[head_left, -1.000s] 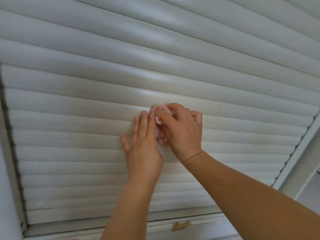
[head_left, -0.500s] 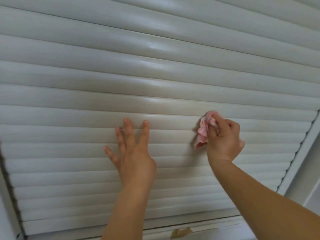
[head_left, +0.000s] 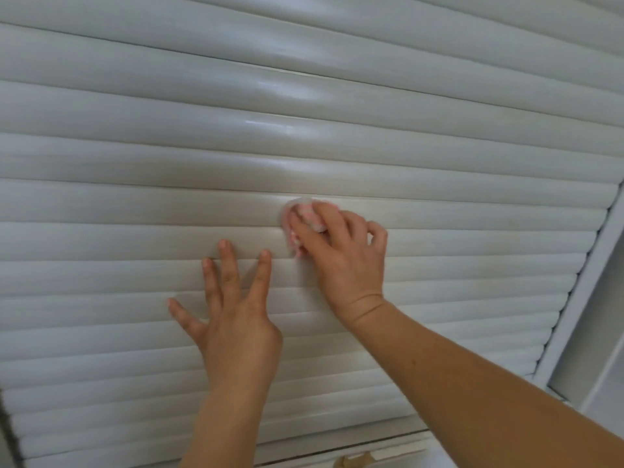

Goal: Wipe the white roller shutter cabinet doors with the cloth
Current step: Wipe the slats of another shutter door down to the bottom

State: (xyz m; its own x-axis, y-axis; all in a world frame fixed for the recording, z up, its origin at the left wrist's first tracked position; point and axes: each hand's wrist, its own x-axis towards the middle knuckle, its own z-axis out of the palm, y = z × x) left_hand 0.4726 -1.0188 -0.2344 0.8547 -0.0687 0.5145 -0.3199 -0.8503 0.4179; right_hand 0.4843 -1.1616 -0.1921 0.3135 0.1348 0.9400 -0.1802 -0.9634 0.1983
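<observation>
White slats of the roller shutter door point(head_left: 304, 96) fill the view, their long axis running side to side. Fingers point(head_left: 305, 236) of the right hand point(head_left: 341, 261) curl round the pink cloth point(head_left: 305, 216), pressing it on a slat. Just beside it, lower left, the left hand point(head_left: 233, 319) lies flat with fingers spread, bracing the slats. Unwiped slats stretch either way; the frame post point(head_left: 587, 298) bounds the right.

The left hand point(head_left: 236, 319) lay flat with its fingers spread and straight, forearm rising from below. Just right of and above it, the right hand point(head_left: 341, 255) curled its grip around a bunched cloth point(head_left: 304, 214), wrist bent back.
</observation>
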